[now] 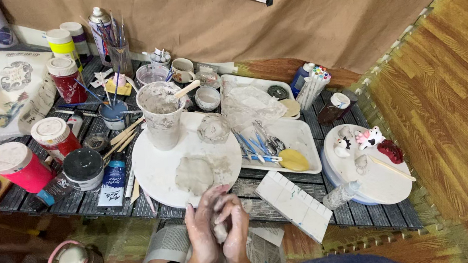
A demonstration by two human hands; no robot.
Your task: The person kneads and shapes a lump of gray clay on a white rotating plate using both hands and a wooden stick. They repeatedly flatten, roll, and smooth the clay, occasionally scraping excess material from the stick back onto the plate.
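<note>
Both clay-smeared hands, the left hand [201, 232] and the right hand [235, 228], were cupped together around a small lump of clay [219, 232] pressed between the palms. They hovered at the near edge of the desk [362, 216], just near of the round white board [160, 170] bearing a flattened clay slab [193, 174].

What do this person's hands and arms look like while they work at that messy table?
Both are bare, with no gloves or sleeves. The left hand and right hand are smeared with pale grey clay, thickest on the fingers. A dark band sits at the left forearm.
</note>
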